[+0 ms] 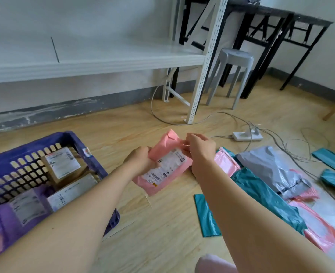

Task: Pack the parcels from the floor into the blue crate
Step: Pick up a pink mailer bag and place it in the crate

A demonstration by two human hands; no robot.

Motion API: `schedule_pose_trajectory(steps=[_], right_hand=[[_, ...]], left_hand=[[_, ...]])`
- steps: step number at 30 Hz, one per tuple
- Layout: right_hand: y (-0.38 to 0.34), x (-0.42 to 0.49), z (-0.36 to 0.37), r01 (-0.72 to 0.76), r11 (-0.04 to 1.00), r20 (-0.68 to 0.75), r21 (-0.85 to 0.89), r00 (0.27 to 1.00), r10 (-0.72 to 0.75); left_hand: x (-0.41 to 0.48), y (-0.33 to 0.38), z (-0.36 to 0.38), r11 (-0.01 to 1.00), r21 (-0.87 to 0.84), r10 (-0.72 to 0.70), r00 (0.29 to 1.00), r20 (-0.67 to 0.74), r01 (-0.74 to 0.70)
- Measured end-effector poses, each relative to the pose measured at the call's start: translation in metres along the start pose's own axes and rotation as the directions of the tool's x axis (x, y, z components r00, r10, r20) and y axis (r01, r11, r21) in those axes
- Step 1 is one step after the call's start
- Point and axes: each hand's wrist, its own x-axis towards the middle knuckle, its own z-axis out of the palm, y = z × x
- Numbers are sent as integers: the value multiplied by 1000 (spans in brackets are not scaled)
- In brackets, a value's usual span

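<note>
While left grip and right grip hold pink parcel, packing seems partway.
Blue crate, left: several packed; floor, right: more remain.

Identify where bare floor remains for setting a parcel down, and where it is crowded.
Bare floor lies between the blue crate and the flat teal mailer, beneath the held pink parcel. Another bare strip runs from the crate's far rim to the shelf leg. The right side is crowded: overlapping mailers and cables near the power strip.
</note>
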Motion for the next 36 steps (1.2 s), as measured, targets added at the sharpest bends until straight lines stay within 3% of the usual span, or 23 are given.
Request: schedule_pose_trajectory(steps=[3,9,13,15,18,22,24,29,31,32,34,36], right_hand=[[5,-7,8,46,993,-61,-109,997,-53],[7,-26,41,122,952,35,-282,992,-117],[15,-37,76,183,884,110,-430,982,-150],[21,-43,92,168,865,228,-473,972,-64],[30,-59,117,84,822,437,-563,875,209],[44,-88,155,37,790,636,-613,616,465],[55,-98,178,10,815,687,-579,544,481],[78,-119,228,-227,912,657,-342,635,405],[83,-128,242,-260,928,639,-268,673,373],[85,-132,249,-211,941,628,-266,702,335],[90,-139,260,27,946,626,-323,756,192],[95,-145,268,298,874,671,-383,740,41]], left_hand=[[-10,-12,-23,948,-291,-140,990,-24,127],[-27,-33,-58,808,-558,-282,956,-84,190],[-35,-58,-87,626,-759,-433,890,-147,179],[-37,-74,-99,510,-846,-512,845,-154,154],[-43,-105,-115,349,-932,-631,760,-156,98],[-53,-147,-130,187,-979,-653,755,-62,81],[-67,-156,-137,165,-981,-681,732,-36,105],[-91,-191,-142,109,-979,-685,726,50,171],[-101,-208,-145,113,-971,-724,687,66,213],[-107,-220,-145,132,-965,-768,638,46,228],[-118,-251,-146,212,-941,-871,488,-59,265],[-130,-279,-152,317,-895,-904,384,-186,314]])
